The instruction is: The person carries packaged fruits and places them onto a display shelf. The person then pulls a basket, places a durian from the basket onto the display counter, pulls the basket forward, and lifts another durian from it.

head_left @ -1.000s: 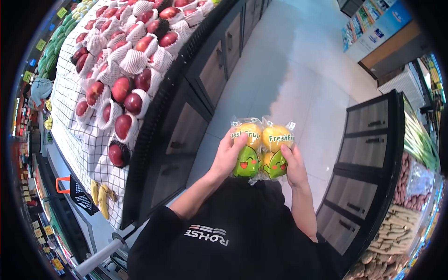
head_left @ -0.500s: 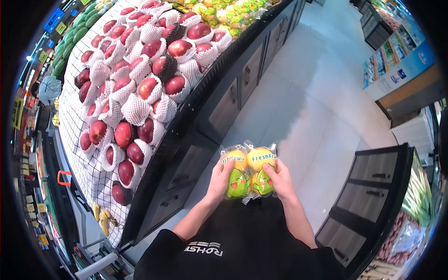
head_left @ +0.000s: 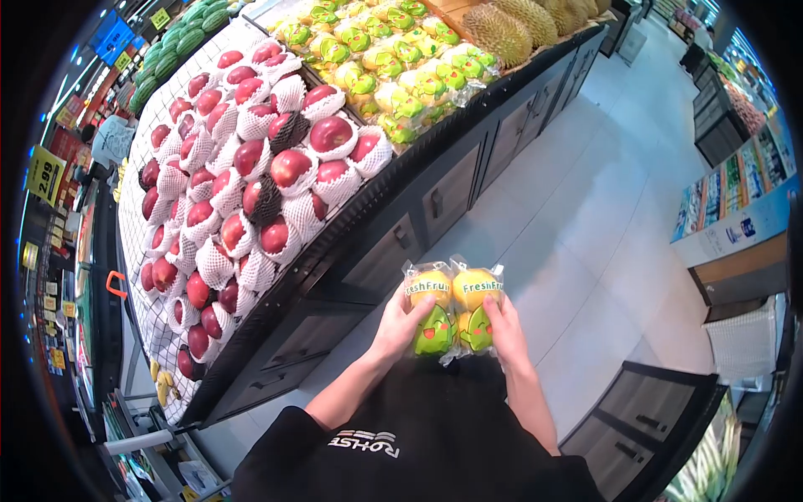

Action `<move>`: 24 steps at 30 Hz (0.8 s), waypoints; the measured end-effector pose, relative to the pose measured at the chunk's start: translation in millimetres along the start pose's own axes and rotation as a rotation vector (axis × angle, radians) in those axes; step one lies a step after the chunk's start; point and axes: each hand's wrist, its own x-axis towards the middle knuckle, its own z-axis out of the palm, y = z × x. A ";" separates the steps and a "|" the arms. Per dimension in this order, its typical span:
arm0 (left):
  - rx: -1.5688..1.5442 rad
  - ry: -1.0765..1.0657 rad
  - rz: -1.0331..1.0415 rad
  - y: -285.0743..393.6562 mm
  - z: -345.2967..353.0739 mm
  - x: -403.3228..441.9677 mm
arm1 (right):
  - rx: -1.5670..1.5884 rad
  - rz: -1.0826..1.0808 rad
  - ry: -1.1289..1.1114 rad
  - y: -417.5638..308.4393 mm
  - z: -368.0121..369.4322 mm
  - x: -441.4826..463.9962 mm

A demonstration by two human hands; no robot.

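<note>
In front of my chest I hold two clear plastic bags of yellow fruit side by side, printed "FreshFruit" with a green smiling cartoon. My left hand is closed around the outer side of the left bag, thumb across its front. Gripping the right bag from its outer edge is my right hand, its thumb also on the front. The inner edges of the bags touch. The fingers behind them are hidden.
To the left, a black-edged stand holds red fruits in white foam nets. Beyond lie similar yellow fruit bags and durians. A tiled aisle runs ahead. A dark cabinet stands at lower right, boxed goods at right.
My view has turned and moved, bringing more bagged fruit and the durians into sight while the lower-right cabinet shifts downward. Both hands keep hold of the bags, which stay close together.
</note>
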 end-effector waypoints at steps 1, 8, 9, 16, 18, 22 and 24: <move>0.009 0.028 0.011 -1.2 6.8 9.0 | 0.031 0.012 0.002 -0.3 -8.0 7.9; -0.006 0.148 0.017 -0.2 19.1 72.0 | 0.054 0.079 -0.081 -22.0 -31.4 76.2; -0.029 0.149 0.024 2.7 19.3 82.1 | 0.062 0.040 -0.082 -25.4 -31.1 87.7; -0.018 0.098 0.143 35.9 27.2 180.2 | -0.047 -0.118 -0.051 -80.7 -24.4 175.9; -0.044 0.082 0.173 53.2 26.9 209.7 | -0.066 -0.132 -0.064 -103.5 -15.6 204.7; 0.004 0.059 0.271 104.5 17.8 261.3 | -0.096 -0.206 -0.141 -142.9 11.1 263.1; 0.077 0.100 0.328 127.3 11.2 280.8 | -0.148 -0.242 -0.174 -157.7 23.4 286.5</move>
